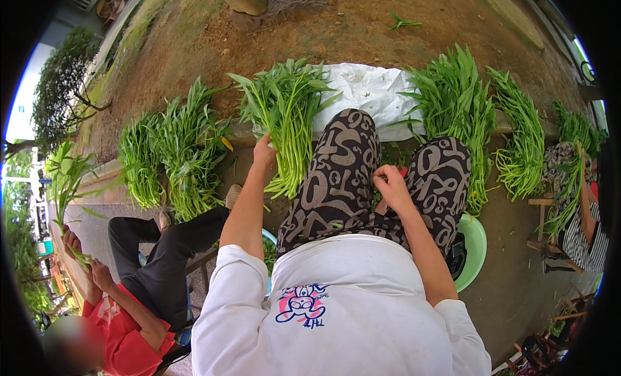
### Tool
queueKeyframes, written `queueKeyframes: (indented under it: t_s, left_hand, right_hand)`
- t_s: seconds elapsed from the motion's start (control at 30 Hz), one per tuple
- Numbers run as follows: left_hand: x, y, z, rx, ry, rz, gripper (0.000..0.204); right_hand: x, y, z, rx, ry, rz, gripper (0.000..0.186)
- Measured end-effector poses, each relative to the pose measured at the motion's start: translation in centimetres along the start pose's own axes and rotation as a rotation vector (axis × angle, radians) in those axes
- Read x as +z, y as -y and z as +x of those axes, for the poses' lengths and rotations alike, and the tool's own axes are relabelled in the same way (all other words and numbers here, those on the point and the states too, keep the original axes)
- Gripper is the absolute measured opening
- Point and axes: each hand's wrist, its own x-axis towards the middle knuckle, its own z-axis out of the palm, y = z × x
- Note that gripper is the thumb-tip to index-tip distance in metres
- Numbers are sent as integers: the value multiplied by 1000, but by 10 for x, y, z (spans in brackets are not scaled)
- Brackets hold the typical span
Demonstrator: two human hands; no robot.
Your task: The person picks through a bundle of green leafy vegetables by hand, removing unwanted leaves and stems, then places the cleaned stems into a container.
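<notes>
My left hand (264, 153) grips the left side of a bunch of long leafy greens (288, 130), its fingers partly hidden by stems and leaves. The stems hang down beside my left knee. My right hand (390, 187) is between my patterned-trouser legs with fingers curled; what it may hold is hidden, though a small red object (403, 171) shows behind it. A white woven sheet (352, 85) lies beyond my knees, and another large bunch of greens (453, 111) rests on its right part.
More greens (194, 156) line the concrete ledge on both sides. A person in red (136, 318) at left holds stalks. Another person in stripes (579, 240) sits far right. A green basin (474, 253) is beside my right thigh; a blue basin (268, 237) is at my left.
</notes>
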Motion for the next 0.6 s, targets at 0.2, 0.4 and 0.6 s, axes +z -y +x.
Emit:
queueKeyframes:
  t_s: [0.2,0.4,0.6]
  left_hand:
    - [1,13,-4,131,-184,111,58]
    - [29,-55,-53,309,-144,-100,46]
    - [26,-164,-175,1002,-225,70,26]
  right_hand:
    - [4,1,3,-18,15,-11,15]
    - [3,-3,5,84,12,40,17]
    - [5,-3,5,118,-30,172,20]
